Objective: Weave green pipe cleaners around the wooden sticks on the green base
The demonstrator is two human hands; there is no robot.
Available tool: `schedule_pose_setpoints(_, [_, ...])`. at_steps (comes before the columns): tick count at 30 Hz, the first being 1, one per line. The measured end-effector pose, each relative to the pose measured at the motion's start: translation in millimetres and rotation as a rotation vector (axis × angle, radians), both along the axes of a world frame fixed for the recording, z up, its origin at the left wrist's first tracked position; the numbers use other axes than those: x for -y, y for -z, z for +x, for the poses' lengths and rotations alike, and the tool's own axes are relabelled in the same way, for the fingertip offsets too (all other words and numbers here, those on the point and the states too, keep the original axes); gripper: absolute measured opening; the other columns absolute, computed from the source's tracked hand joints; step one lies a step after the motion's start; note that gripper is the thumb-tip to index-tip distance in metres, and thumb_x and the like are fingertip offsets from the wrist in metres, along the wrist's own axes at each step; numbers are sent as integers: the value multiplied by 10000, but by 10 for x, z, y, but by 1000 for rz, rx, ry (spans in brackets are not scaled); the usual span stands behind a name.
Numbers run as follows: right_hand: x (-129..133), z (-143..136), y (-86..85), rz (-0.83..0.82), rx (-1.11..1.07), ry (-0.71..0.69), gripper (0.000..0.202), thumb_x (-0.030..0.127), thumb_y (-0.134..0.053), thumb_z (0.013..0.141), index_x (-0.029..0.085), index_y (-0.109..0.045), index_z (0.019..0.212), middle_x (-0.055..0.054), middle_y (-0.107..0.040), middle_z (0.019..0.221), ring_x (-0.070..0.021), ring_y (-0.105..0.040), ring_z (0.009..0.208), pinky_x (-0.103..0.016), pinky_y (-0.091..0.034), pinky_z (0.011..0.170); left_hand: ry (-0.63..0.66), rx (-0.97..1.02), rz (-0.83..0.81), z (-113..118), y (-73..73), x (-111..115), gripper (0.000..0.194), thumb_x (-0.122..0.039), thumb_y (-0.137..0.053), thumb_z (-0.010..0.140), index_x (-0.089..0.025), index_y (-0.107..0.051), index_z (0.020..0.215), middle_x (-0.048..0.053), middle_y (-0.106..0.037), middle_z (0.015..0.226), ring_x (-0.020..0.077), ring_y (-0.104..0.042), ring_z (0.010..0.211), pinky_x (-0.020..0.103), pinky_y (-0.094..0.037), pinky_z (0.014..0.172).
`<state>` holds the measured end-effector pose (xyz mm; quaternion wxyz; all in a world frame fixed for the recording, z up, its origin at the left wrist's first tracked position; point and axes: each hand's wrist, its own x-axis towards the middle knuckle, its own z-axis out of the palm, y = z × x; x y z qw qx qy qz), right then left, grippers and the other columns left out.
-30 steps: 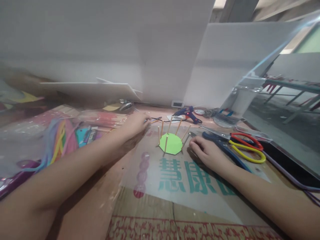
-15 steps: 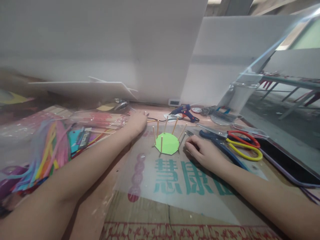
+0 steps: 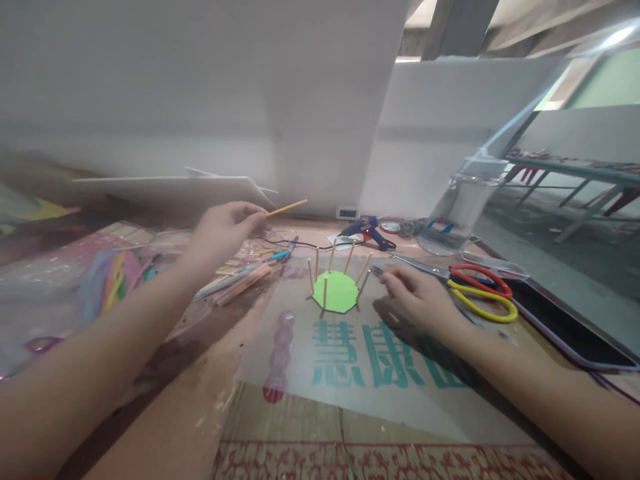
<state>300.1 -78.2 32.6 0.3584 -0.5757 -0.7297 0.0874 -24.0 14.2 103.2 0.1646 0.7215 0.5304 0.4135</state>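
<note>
My left hand [image 3: 233,223] is raised over the back left of the table, thumb and fingers pinching a thin wooden stick [image 3: 286,208] that points to the right. My right hand [image 3: 415,290] is curled around a pair of pliers; their metal tip [image 3: 377,271] sticks out past my fingers, and most of the handles are hidden. Between the hands, a bright green polygonal piece [image 3: 336,291] lies on a translucent printed sheet [image 3: 300,367]. Several short sticks [image 3: 325,293] stand upright or slightly tilted around its edge.
A blue glue gun [image 3: 367,231] lies at the back beside a small display [image 3: 347,213]. Scissors with red and yellow handles [image 3: 483,317], a phone [image 3: 570,327] and a clear container [image 3: 457,213] are to the right. Colourful fuzzy strips [image 3: 107,280] and plastic packaging lie left.
My left hand has lifted from the table and come left, now with a wooden stick in its fingers. My right hand has shifted slightly right, and the pliers' handles are now mostly covered.
</note>
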Motion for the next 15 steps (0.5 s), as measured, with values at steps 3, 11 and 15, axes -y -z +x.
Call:
schedule_pose_setpoints(3, [150,-87,-183,83,-157,-12,246,372,-508,933,193,-634,819,1,-575,663,-147,-535,614,-271,-412,571,245,123,-137,117,19,423,263,-411,-580,885,-172,-680,928,29,-739,770,170,-675,725,295,-532,706])
schedule_pose_setpoints(11, [452,-394,-273,-217,-586,-299,148,334,-650,868,191,-681,891,2,-642,664,-111,-572,529,-245,-464,505,670,95,-470,578,522,975,240,-334,-540,936,-205,-721,1028,16,-738,856,150,-669,801,262,-523,727])
schedule_pose_setpoints(15, [444,-424,-214,-360,-735,-358,135,319,-697,825,190,-692,866,7,-645,643,-117,-601,544,-257,-507,538,762,114,-580,612,657,982,279,-347,-511,959,-156,-714,955,58,-741,900,164,-674,823,264,-525,747])
